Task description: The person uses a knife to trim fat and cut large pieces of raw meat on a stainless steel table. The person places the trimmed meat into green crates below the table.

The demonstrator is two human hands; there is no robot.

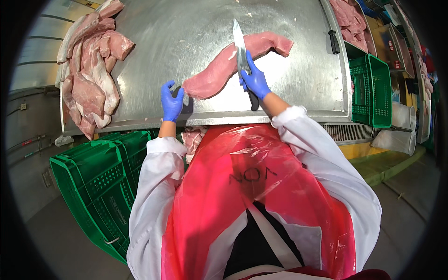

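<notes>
A long strip of pink raw meat [212, 74] lies in a bent line across the metal work table [154, 56]. In my blue-gloved right hand [256, 80] is a knife [239, 42] with a black handle. Its blade points away from me and lies over the middle of the strip; whether the edge touches the meat I cannot tell. Just off the strip's left end is my left hand [171, 102], also gloved in blue. Its thumb stands apart from its fingers, and nothing shows between them but a dark shadow.
Raw meat pieces [95, 70] are heaped at the table's left edge. Green crates [100, 186] stand below at left, another green crate [373, 91] at right. A second black-handled tool [333, 42] lies by the right rim, near a container of meat [350, 23].
</notes>
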